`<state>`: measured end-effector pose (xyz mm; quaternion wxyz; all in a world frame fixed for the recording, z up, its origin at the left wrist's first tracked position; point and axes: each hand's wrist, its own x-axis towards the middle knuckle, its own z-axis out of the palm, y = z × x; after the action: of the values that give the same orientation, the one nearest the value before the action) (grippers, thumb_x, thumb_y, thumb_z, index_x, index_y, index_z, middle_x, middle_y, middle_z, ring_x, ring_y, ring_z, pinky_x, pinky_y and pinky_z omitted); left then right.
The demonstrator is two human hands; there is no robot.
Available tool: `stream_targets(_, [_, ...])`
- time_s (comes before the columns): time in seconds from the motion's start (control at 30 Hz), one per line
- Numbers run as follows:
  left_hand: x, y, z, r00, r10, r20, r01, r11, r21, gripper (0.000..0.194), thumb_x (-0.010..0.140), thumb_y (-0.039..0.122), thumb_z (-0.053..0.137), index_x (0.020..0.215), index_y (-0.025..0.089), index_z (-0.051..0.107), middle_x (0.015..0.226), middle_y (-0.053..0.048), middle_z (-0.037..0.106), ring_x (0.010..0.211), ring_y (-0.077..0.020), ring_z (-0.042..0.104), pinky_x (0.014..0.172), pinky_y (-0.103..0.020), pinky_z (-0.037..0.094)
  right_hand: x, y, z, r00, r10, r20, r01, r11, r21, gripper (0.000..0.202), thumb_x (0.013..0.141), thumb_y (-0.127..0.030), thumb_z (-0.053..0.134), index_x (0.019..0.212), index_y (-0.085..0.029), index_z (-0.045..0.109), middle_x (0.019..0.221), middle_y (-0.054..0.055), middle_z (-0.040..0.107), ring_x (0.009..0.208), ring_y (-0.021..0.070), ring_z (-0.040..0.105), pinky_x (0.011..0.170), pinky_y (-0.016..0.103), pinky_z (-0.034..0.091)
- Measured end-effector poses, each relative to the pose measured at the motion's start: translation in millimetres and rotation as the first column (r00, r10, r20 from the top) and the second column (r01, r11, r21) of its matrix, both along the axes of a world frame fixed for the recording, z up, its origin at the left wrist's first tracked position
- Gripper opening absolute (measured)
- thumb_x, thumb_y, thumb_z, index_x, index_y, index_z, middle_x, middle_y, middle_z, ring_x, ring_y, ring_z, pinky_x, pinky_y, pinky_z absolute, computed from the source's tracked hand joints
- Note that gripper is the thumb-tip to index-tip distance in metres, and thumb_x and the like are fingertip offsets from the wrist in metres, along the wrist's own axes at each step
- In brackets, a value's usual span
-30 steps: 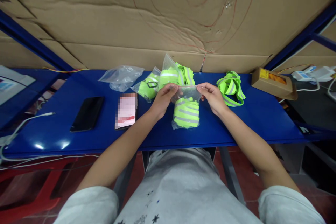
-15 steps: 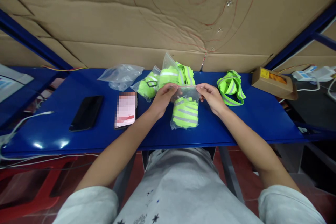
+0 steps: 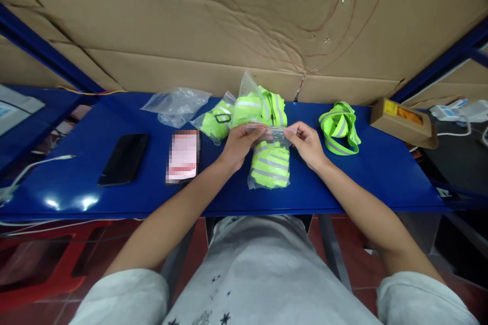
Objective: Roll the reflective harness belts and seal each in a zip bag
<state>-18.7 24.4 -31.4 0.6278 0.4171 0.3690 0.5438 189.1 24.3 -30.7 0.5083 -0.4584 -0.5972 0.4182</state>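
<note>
A clear zip bag (image 3: 270, 165) with a folded neon-yellow reflective strap inside stands in front of me at the middle of the blue table. My left hand (image 3: 244, 143) pinches the left part of its top edge between thumb and fingers. The right end of that edge is pinched by my right hand (image 3: 306, 143). Just behind lie more bagged yellow straps (image 3: 248, 106), and a smaller bagged strap with a black buckle (image 3: 218, 121) rests to their left. One loose yellow strap (image 3: 340, 129) lies coiled to the right of my right hand.
Crumpled clear bags (image 3: 177, 105) lie at the back left. A black phone (image 3: 125, 159) and a phone with a lit, blurred screen (image 3: 183, 157) are on the left. An open cardboard box (image 3: 400, 121) sits at the back right, and a white cable (image 3: 41, 165) at the far left.
My left hand has shifted a little to the right along the bag's top edge, closer to my right hand. The bag's top now looks folded or bunched. The camera view has shifted slightly.
</note>
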Motion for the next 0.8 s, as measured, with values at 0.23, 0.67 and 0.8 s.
stream_targets(0.23, [-1.8, 0.3, 4.1, 0.997, -0.05, 0.064, 0.055, 0.996, -0.074, 0.037, 0.066, 0.039, 0.098, 0.091, 0.017, 0.081, 0.091, -0.006, 0.082, 0.089, -0.0211, 0.078, 0.093, -0.035, 0.059, -2.3, -1.3, -0.3, 1.0, 0.003, 0.015, -0.004, 1.0, 0.024, 0.05, 0.078, -0.072, 0.078, 0.087, -0.023, 0.068, 0.075, -0.002, 0.062, 0.066, 0.0133, 0.051, 0.063, 0.028, 0.042])
stream_targets(0.67, [0.9, -1.8, -1.4, 0.996, -0.089, -0.009, 0.089, 0.995, -0.039, 0.034, 0.063, 0.039, 0.099, 0.082, 0.016, 0.081, 0.084, -0.004, 0.08, 0.082, -0.0185, 0.075, 0.088, -0.032, 0.057, -4.4, -6.3, -1.0, 0.994, 0.073, 0.082, -0.079, 0.994, 0.073, 0.047, 0.08, -0.068, 0.079, 0.085, -0.023, 0.067, 0.076, -0.001, 0.062, 0.069, 0.0141, 0.049, 0.066, 0.029, 0.039])
stream_targets(0.8, [1.9, -3.4, 4.2, 0.997, -0.082, 0.005, 0.082, 0.993, -0.08, 0.037, 0.063, 0.039, 0.098, 0.084, 0.015, 0.081, 0.088, -0.006, 0.081, 0.083, -0.0204, 0.075, 0.088, -0.034, 0.058, -6.7, -7.9, -1.3, 0.998, 0.049, 0.048, -0.052, 0.997, 0.049, 0.048, 0.081, -0.07, 0.078, 0.085, -0.023, 0.067, 0.075, -0.002, 0.061, 0.067, 0.0137, 0.049, 0.064, 0.029, 0.04])
